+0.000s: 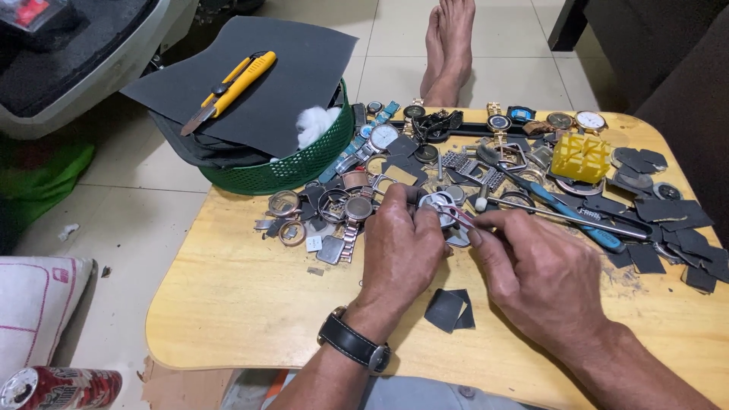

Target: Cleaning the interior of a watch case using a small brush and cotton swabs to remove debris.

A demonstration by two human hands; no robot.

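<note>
The wooden tabletop (250, 304) carried everything, its bare near half left as working room in front of the fingers. Beyond and to the left of the fingers stood a green basket (300, 168) capped by a dark abrasive sheet (292, 72), which served as a shelf for a yellow utility knife (231, 89); a tuft of white cotton (315, 124) showed at the basket's rim.

The left hand (399, 254), a black-strapped wristwatch (355, 345) on its wrist, had its fingers curled closed around a small round watch case (438, 203), apparently pinching it steady so it could be worked on. The right hand (543, 281) met it from the other side, its fingers pinched narrow on a slim red-handled tool (462, 218) whose tip lay against that case.

Just past the fingers lay a spread of watches, cases and bands, kept within reach. To their far right sat a yellow ribbed holder block (581, 157), and between it and the right fingers lay a blue-handled screwdriver (566, 211). Small dark abrasive squares (449, 309) lay below the fingers, between the wrists, close enough to pick up.
</note>
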